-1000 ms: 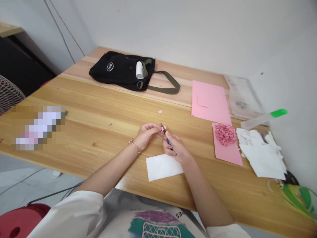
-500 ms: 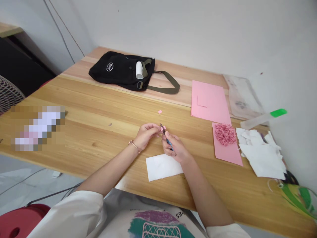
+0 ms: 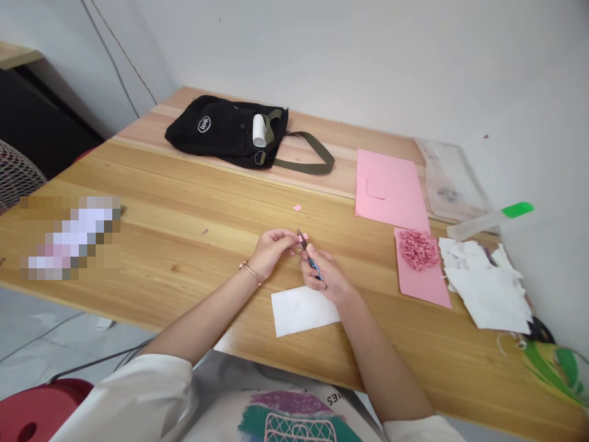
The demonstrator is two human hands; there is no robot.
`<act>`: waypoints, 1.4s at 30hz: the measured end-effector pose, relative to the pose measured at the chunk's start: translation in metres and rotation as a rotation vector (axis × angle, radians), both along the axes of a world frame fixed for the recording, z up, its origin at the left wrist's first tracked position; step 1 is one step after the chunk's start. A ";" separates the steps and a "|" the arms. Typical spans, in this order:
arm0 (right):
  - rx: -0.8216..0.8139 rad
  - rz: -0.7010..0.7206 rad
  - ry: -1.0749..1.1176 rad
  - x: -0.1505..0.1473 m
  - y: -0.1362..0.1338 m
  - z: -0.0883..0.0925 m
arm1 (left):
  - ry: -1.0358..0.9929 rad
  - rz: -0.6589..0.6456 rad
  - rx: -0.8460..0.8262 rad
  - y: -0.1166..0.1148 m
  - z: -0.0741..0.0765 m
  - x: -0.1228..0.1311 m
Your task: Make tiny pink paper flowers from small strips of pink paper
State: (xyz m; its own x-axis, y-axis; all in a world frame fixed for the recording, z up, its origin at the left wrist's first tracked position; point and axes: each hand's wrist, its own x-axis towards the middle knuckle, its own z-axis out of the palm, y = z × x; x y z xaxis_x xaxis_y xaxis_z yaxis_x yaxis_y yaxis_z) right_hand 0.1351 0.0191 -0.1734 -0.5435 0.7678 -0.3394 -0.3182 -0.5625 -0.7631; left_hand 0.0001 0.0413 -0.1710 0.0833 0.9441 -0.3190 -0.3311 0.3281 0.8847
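Near the middle of the table, my right hand (image 3: 326, 275) is closed round small scissors (image 3: 303, 239) with dark, narrow blades and blue handles. The blades point away from me and lie across a small pink paper piece (image 3: 304, 237). My left hand (image 3: 275, 248), with a bracelet at its wrist, pinches the near side of that piece; the fingers hide part of it. Just beyond both hands lies a small pink paper scrap (image 3: 297, 207). A white paper sheet (image 3: 304, 311) rests below my right hand, which partly covers it in view.
At the back is a black bag (image 3: 216, 132) with a white roll (image 3: 259, 130) on it. On the right are pink sheets (image 3: 391, 178), a heap of pink shreds (image 3: 419, 249), torn white paper (image 3: 492, 285) and a green-ended clear tube (image 3: 488, 222). A blurred-out object (image 3: 76, 236) lies left.
The fingers of my right hand and the scissors have shifted very slightly at the pink paper piece. All else stays where it was.
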 end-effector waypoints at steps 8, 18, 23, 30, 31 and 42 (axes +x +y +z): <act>0.024 -0.025 -0.056 0.000 0.000 0.000 | 0.038 0.007 0.026 -0.001 -0.001 0.001; 0.043 -0.028 -0.071 0.001 0.000 -0.002 | 0.041 -0.008 0.017 -0.001 0.001 0.001; 0.038 -0.026 -0.071 0.001 0.001 -0.003 | 0.032 -0.018 0.026 -0.001 0.000 0.000; 0.024 -0.011 -0.046 0.001 0.001 0.000 | 0.033 -0.019 0.026 -0.001 0.002 0.000; 0.022 -0.009 -0.046 0.001 0.001 0.000 | 0.030 -0.022 0.026 -0.001 0.002 0.000; 0.013 0.001 -0.015 0.002 0.001 0.001 | 0.016 -0.033 0.027 -0.001 0.002 -0.001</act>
